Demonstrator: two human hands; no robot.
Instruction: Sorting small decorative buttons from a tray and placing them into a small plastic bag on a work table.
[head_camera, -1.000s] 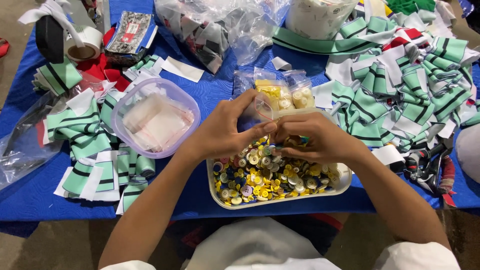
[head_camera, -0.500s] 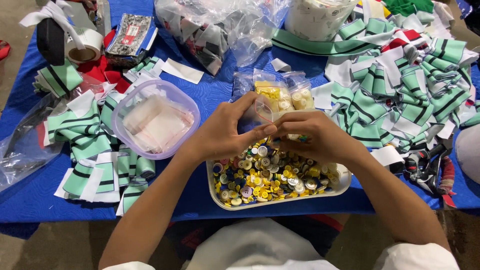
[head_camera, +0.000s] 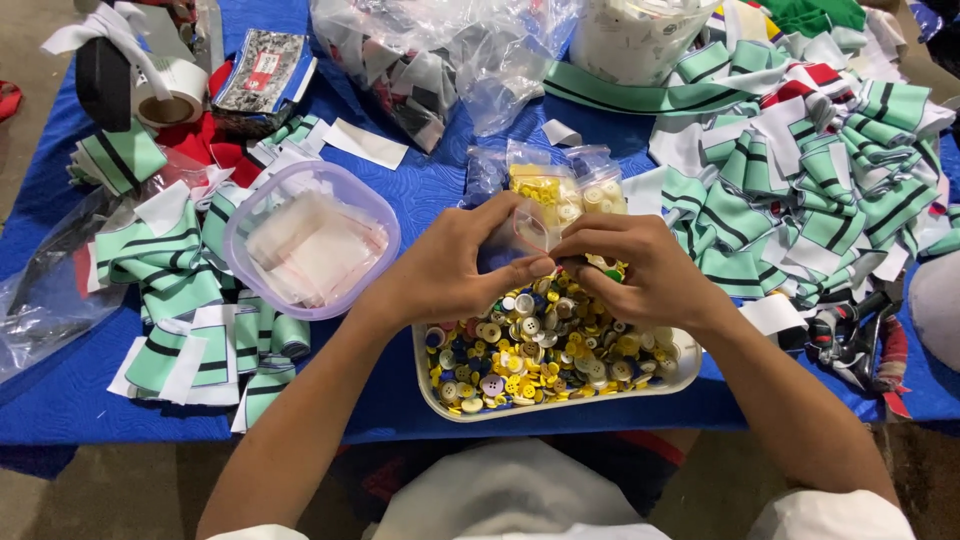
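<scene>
We pinch a small clear bag (head_camera: 527, 228) between both hands' fingers (head_camera: 530, 268), above the button tray (head_camera: 440, 390); filling it comes next.

Both bare arms reach forward from the bottom and bend in toward each other. The left grip (head_camera: 450, 265) and the right grip (head_camera: 640, 268) meet in the middle, fingertips almost touching. Both have curled fingers, pinched closed with the thumbs tucked in. The backs of both face up.
</scene>
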